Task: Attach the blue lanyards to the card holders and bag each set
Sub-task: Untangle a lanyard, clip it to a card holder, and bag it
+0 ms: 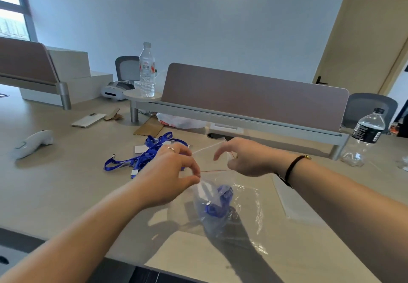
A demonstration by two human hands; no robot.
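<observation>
Left hand (174,172) pinches the top edge of a clear zip bag (223,207) between thumb and forefinger, at the left end of its red seal strip. Right hand (245,158) has thumb and curled fingers on the bag's right top corner, forefinger sticking out loose; a dark cord bracelet (292,167) sits on that wrist. Bag is held up just above the counter (66,183), hanging down between the hands, with a rolled blue lanyard (217,203) inside, and a pale card holder seems to be in there with it. Heap of loose blue lanyards (143,154) lies on the counter just behind the left hand, white cards (140,149) mixed in. Stack of clear flat bags (295,203) under the right forearm. Further out: white controller (33,142) far left, phone (88,120) face down, tall water bottle (147,70) on a small round shelf, dark-label bottle (364,137) far right, brown divider panel (254,97) across the back.
</observation>
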